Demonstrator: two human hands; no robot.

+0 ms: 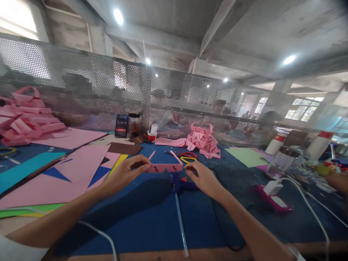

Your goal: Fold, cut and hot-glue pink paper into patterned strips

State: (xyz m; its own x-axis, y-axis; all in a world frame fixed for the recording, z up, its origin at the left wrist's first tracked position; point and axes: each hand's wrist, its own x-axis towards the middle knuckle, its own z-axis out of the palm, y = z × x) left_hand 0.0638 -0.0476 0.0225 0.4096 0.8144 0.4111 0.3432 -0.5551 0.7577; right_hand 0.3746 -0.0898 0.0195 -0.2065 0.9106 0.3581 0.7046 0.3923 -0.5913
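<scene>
A folded pink paper strip [165, 168] with small dark marks is held up over the blue table, its two ends bent back. My left hand [135, 168] pinches its left end between thumb and fingers. At the strip's right end is my right hand [197, 175], its thumb and fingers curled close together; whether they touch the paper is too small to tell. Just below the strip lies a dark blue glue gun [178, 184], a clear glue stick [181, 224] pointing from it to the front edge. Behind the hands sit red and yellow scissors [189, 157].
Pink marked pieces [203, 141] are piled behind the scissors. Coloured sheets [62, 174] and a large pink pile [27, 119] are on the left. On the right are a jar [281, 161], a magenta power strip [273, 199] with white cables, and another person's hand [335, 179].
</scene>
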